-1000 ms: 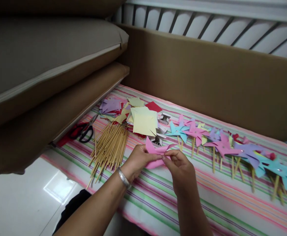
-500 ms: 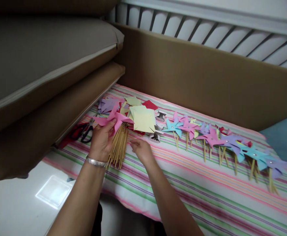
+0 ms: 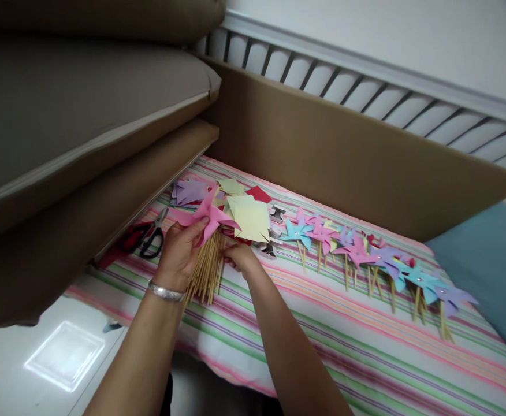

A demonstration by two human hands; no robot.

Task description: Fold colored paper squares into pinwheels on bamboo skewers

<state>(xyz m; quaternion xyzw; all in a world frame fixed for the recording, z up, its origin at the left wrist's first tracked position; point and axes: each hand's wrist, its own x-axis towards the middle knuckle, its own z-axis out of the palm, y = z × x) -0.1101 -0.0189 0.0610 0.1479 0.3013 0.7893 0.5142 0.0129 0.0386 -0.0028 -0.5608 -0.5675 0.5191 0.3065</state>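
Observation:
My left hand [image 3: 179,251], with a silver bracelet at the wrist, pinches a pink paper pinwheel head [image 3: 207,218], thumb on its middle. Under and beside that hand lies a bundle of thin wooden sticks [image 3: 205,268]. My right hand [image 3: 239,257] is at the right side of the bundle, fingers curled in against the sticks; whatever they hold is hidden. Just beyond it is a stack of cut pale yellow paper squares [image 3: 252,219]. Purple paper pieces [image 3: 190,192] and a red paper square [image 3: 259,195] lie behind.
Scissors [image 3: 152,241] lie left of my left hand. Small shiny packets [image 3: 268,249] sit right of the paper. Finished pinwheels [image 3: 357,251] on sticks form a row along the striped cloth [image 3: 322,329]. Brown cushions [image 3: 149,167] rise at left, and a brown panel [image 3: 322,138] stands behind.
My right hand has moved left and in against the stick bundle. The left hand still holds the pink pinwheel head. The view has shifted slightly.

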